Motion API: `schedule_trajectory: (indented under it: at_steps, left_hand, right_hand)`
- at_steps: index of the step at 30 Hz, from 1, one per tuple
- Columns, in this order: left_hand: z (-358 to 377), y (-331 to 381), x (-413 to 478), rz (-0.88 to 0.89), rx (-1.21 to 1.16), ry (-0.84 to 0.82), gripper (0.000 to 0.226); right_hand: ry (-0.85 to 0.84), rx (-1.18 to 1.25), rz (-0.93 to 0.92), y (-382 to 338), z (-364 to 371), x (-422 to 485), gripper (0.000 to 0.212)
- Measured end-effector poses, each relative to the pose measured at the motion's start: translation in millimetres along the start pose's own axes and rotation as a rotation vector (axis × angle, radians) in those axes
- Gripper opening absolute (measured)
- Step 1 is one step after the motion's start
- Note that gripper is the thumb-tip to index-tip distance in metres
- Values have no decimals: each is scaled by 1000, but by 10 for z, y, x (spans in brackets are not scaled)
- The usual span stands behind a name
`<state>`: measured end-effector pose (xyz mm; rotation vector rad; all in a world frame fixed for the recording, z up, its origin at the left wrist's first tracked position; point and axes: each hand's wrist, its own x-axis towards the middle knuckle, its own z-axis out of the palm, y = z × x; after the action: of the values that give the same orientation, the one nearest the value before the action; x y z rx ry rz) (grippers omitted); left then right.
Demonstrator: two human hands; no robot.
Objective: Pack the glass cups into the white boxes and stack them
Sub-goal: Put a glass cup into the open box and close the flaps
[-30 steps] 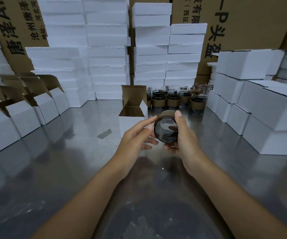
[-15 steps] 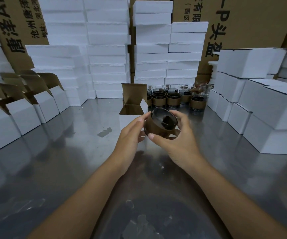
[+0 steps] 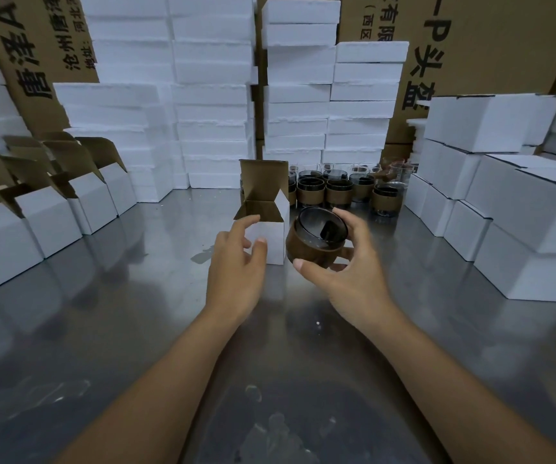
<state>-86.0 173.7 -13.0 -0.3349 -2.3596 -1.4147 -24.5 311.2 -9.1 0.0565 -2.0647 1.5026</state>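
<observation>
My right hand (image 3: pixel 343 272) grips a dark glass cup (image 3: pixel 313 242) with a brown sleeve, tilted so its mouth faces up and toward me. Just left of the cup stands an open white box (image 3: pixel 269 236) with its brown flaps raised. My left hand (image 3: pixel 236 262) hovers in front of that box with relaxed fingers, holding nothing; its fingertips are close to the box's front wall. Several more sleeved glass cups (image 3: pixel 336 192) stand in a cluster behind the box.
The steel table (image 3: pixel 119 313) carries a row of open white boxes (image 3: pixel 52 216) on the left and stacked shut white boxes (image 3: pixel 520 212) on the right. White foam slabs (image 3: pixel 209 95) and big cardboard cartons (image 3: pixel 487 45) wall off the back.
My left hand has let go of the cup and moved left toward the open box. My right hand has carried the cup forward and right, turning its mouth upward.
</observation>
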Motion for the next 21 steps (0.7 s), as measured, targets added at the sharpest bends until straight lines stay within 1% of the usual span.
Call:
schedule_trajectory:
  at_steps: [4,9,11,13,16,19,21]
  left_hand:
    - [-33,-79,78,18,72,72,39]
    - [-46,-181,191,11,181,34,47]
    - [-48,-177,212,11,192,33,42]
    - [-58,-143,210,23,187,54,29]
    - [-93,-53,159,89,191,55,13]
    - [-115,25,70,225,236,-3,7]
    - [-106,74,11,294,263,-43,11]
  right_hand:
    - [-7,20,5,1,2,-7,73]
    - [-24,37,11,18,-5,-13,72]
    - [-26,36,2,15,-3,-11,72]
    - [-15,44,-11,-4,3,-8,72]
    - [14,52,-48,-21,15,-9,72]
    - [103,20,-127,-65,17,-25,71]
    - [177,14,-182,-102,10,-29,73]
